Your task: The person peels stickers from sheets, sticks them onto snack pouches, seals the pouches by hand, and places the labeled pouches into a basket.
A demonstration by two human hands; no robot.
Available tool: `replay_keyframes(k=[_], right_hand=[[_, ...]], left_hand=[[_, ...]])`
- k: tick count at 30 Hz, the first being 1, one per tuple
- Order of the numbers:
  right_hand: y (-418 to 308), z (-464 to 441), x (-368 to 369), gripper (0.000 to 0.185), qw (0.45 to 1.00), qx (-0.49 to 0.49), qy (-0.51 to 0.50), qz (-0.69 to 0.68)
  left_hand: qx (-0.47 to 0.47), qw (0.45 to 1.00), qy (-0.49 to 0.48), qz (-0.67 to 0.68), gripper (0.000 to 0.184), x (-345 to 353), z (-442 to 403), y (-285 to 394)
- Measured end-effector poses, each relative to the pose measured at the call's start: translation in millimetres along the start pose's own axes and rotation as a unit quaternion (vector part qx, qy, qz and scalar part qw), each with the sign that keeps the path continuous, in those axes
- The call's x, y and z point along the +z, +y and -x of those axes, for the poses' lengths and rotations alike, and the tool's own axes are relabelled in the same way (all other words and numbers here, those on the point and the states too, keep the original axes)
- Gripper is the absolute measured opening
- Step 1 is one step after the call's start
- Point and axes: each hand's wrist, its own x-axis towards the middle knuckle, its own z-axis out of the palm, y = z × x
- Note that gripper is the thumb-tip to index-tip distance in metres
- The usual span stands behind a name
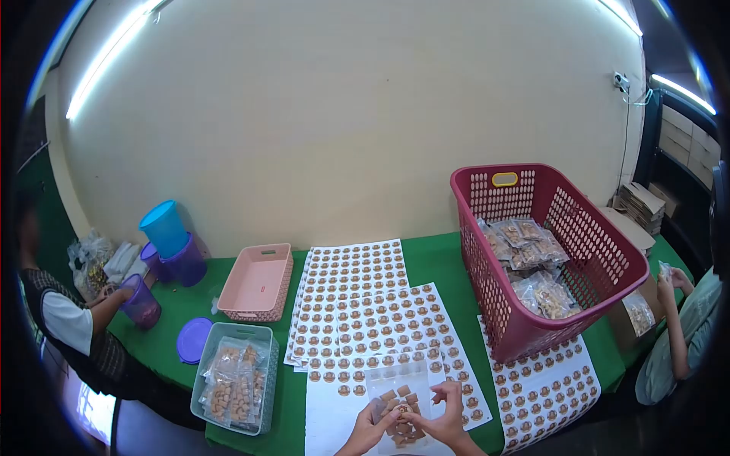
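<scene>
Clear plastic took centre stage: the bag (414, 374), loaded with brown bites (403, 392), was up in both hands at the table's near edge, right over the sticker sheets (357, 304). Left hand (369, 429) had it by the left side, thumb across the front, pinching the plastic; its other fingers were mostly hidden. Right hand (447, 414) worked opposite, thumb laid on the front, forefinger curled and well apart from it; whether the rest gripped the bag, you couldn't tell. Between the thumbs, a round sticker (403, 409)!

Off to the left on the green table (289, 414), a grey tray (270, 380) held packed bags (232, 380), with a pink tray (258, 281) behind and a purple lid (195, 340) beside it. Over on the right, the big red basket (601, 243) carried a heap of packets (525, 243), standing partly on another sticker sheet (544, 387). Out on the flanks, one co-worker (65, 319) had a hand at a purple tub (142, 304); another (684, 334) held a small packet.
</scene>
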Motion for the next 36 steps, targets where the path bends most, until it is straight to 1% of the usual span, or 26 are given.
replay_keyframes(k=[1, 2, 3, 4, 5, 6, 9, 11, 13, 14, 15, 16, 17, 21, 23, 24, 25, 26, 27, 28, 29, 31, 32, 33, 35, 36], right_hand=[[6.3, 1.7, -0.7, 0.035, 0.996, 0.077, 0.003, -0.04], [11.6, 3.0, -3.8, 0.034, 0.989, 0.12, -0.052, -0.062], [15.5, 3.9, -5.7, 0.034, 0.989, 0.123, -0.051, -0.061], [18.6, 4.5, -7.0, 0.034, 0.963, 0.2, -0.147, -0.102], [20.3, 5.8, -7.0, 0.035, 0.921, 0.273, -0.24, -0.141], [21.2, 7.9, -6.1, 0.035, 0.919, 0.276, -0.242, -0.142], [20.6, 13.8, -3.7, 0.031, 0.875, 0.289, -0.334, -0.197], [15.8, 14.9, -5.4, 0.031, 0.879, 0.267, -0.332, -0.216], [17.8, 16.8, -6.1, 0.031, 0.888, 0.243, -0.336, -0.199], [18.0, 17.7, -6.8, 0.031, 0.888, 0.242, -0.337, -0.201], [18.5, 17.8, -7.8, 0.031, 0.888, 0.236, -0.352, -0.178], [18.7, 17.0, -8.3, 0.03, 0.889, 0.23, -0.365, -0.154], [16.4, 15.9, -9.0, 0.03, 0.889, 0.227, -0.366, -0.155], [12.6, 15.8, -11.6, 0.027, 0.899, 0.195, -0.368, -0.138], [14.2, 13.8, -9.4, 0.027, 0.898, 0.185, -0.37, -0.149], [13.2, 11.9, -8.9, 0.027, 0.892, 0.189, -0.379, -0.156], [10.2, 11.4, -6.4, 0.027, 0.885, 0.194, -0.389, -0.164], [4.6, 10.9, -2.3, 0.03, 0.884, 0.204, -0.366, -0.207], [9.7, 10.8, 2.4, 0.03, 0.883, 0.202, -0.368, -0.212], [19.5, 10.8, 5.8, 0.031, 0.888, 0.189, -0.396, -0.14], [25.5, 10.9, 7.8, 0.033, 0.888, 0.175, -0.421, -0.066], [24.8, 10.2, 10.8, 0.035, 0.897, 0.175, -0.4, -0.067], [25.0, 9.0, 10.5, 0.038, 0.906, 0.176, -0.378, -0.068], [27.2, 9.3, 8.3, 0.038, 0.908, 0.175, -0.376, -0.065], [32.1, 5.9, 1.9, 0.039, 0.918, 0.173, -0.355, -0.04], [6.8, -3.7, -4.2, 0.039, 0.923, 0.191, -0.321, -0.089]], left_hand=[[-0.005, 1.0, -0.002, 0.0, 0.053, 2.5, 0.3, -1.9], [0.048, 0.998, 0.027, 0.008, 0.043, 6.7, 0.2, -5.1], [0.101, 0.993, 0.057, 0.016, 0.035, 9.3, 1.2, -7.0], [0.098, 0.993, 0.058, 0.017, 0.035, 9.8, 2.5, -4.9], [0.065, 0.997, 0.049, 0.005, 0.038, 10.0, 3.9, 0.4], [0.031, 0.999, 0.041, -0.007, 0.041, 9.4, 6.8, 2.7], [-0.007, 0.999, 0.04, -0.005, 0.041, -0.4, 9.1, -9.7], [-0.011, 0.999, 0.046, -0.003, 0.041, -4.3, 10.3, -15.8], [-0.013, 0.995, 0.015, -0.093, 0.044, -12.1, 11.3, -23.1], [-0.003, 0.987, 0.014, -0.163, 0.046, -13.8, 13.5, -20.8], [-0.001, 0.986, 0.015, -0.164, 0.046, -14.1, 15.2, -17.1], [-0.007, 0.98, 0.008, -0.2, 0.044, -13.5, 16.8, -12.6], [-0.012, 0.972, 0.001, -0.235, 0.042, -13.3, 17.9, -9.7], [-0.017, 0.961, -0.003, -0.274, 0.037, -17.4, 20.4, -10.4], [-0.078, 0.922, -0.062, -0.373, 0.034, -26.3, 21.3, -9.2], [-0.042, 0.914, -0.067, -0.398, 0.03, -28.2, 24.8, -7.7], [-0.046, 0.911, -0.06, -0.405, 0.03, -30.0, 29.1, -4.7], [-0.048, 0.922, -0.043, -0.382, 0.03, -24.5, 35.7, 6.6], [-0.048, 0.933, -0.027, -0.356, 0.032, -19.1, 38.5, 12.4], [0.041, 0.958, 0.039, -0.28, 0.047, -14.3, 40.6, 0.3], [0.042, 0.958, 0.041, -0.281, 0.047, -17.2, 42.4, -3.3], [-0.012, 0.966, 0.036, -0.256, 0.043, -23.4, 41.8, -8.1], [-0.027, 0.958, 0.014, -0.285, 0.04, -27.6, 39.3, -11.1], [-0.024, 0.958, 0.011, -0.284, 0.04, -27.3, 36.3, -15.1], [0.011, 0.956, -0.031, -0.29, 0.037, -23.8, 23.5, -19.6], [0.013, 0.956, -0.033, -0.291, 0.037, -20.8, 19.5, -17.2]])
